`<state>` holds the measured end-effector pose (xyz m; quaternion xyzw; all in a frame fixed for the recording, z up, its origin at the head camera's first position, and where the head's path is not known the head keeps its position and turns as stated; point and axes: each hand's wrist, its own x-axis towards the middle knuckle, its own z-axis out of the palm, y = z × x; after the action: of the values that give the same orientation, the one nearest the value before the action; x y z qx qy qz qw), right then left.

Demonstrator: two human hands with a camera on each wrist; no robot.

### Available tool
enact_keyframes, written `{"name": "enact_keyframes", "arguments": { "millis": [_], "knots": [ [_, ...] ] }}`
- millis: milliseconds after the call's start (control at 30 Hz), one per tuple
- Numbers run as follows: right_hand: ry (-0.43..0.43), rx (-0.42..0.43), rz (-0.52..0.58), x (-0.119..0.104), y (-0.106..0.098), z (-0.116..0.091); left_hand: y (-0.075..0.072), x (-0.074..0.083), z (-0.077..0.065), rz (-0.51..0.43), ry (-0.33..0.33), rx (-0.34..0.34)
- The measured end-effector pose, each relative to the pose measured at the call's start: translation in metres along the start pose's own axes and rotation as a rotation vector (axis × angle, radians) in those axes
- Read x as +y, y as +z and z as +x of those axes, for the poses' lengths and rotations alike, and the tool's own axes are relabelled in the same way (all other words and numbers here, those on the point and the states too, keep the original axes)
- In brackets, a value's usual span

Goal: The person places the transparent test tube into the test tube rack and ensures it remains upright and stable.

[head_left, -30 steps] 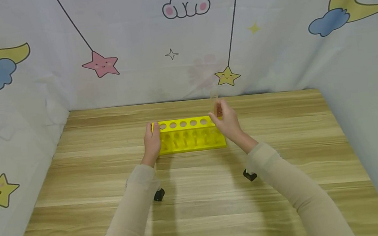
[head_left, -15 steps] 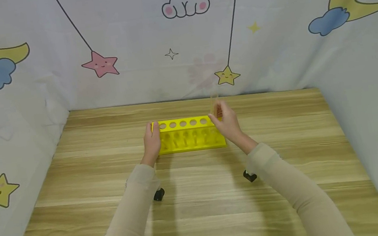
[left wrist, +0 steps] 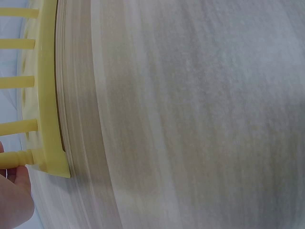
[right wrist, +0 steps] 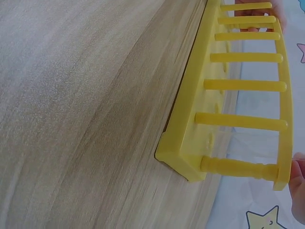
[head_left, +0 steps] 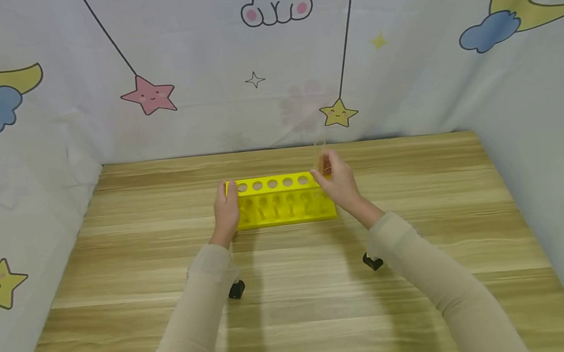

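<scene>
A yellow test tube rack point(head_left: 287, 217) stands on the wooden table, with a row of round holes along its top. My left hand point(head_left: 226, 210) grips the rack's left end, thumb on the near side; in the left wrist view its fingers point(left wrist: 21, 179) curl round the end post. At the rack's right end, my right hand point(head_left: 340, 181) pinches a clear test tube point(head_left: 319, 150) between thumb and fingers. The tube rises upright above the last hole, which the hand partly covers. In the right wrist view, only part of the right hand point(right wrist: 299, 183) shows beside the top bar.
The wooden table point(head_left: 306, 315) reaches back to a white cloth backdrop point(head_left: 201, 50) printed with stars, moons and a bear. More cloth hangs at both sides. Small black pieces, one a black block point(head_left: 236, 289), show below each wrist.
The top of the clear test tube sits slightly lower than a second ago. Both hands and the rack have stayed practically in place.
</scene>
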<state>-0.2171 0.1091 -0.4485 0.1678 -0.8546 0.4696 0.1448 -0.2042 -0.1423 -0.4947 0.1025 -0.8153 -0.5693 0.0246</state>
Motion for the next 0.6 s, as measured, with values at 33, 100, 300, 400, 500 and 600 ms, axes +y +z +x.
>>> {"name": "enact_keyframes", "arguments": {
  "millis": [33, 100, 300, 400, 500, 600],
  "knots": [
    [0.004, -0.004, -0.003, -0.0002, -0.0005, 0.0001, 0.0, 0.0003, -0.0002, 0.001, 0.0, -0.001],
    [0.014, -0.013, -0.004, -0.0006, -0.0012, 0.0003, 0.0002, 0.001, -0.0006, 0.008, 0.0, -0.002],
    [0.044, -0.046, -0.018, -0.0014, -0.0017, 0.0017, -0.0001, 0.0005, -0.0007, 0.011, -0.001, -0.005],
    [0.061, -0.065, -0.028, -0.0001, -0.0011, 0.0019, 0.0001, -0.0008, -0.0008, 0.007, 0.001, -0.007],
    [0.073, -0.073, -0.029, 0.0003, -0.0009, 0.0012, 0.0006, -0.0015, -0.0011, 0.004, 0.009, -0.007],
    [0.079, -0.075, -0.027, 0.0004, -0.0008, 0.0005, 0.0012, -0.0022, -0.0011, -0.01, 0.014, -0.004]
  ]
}}
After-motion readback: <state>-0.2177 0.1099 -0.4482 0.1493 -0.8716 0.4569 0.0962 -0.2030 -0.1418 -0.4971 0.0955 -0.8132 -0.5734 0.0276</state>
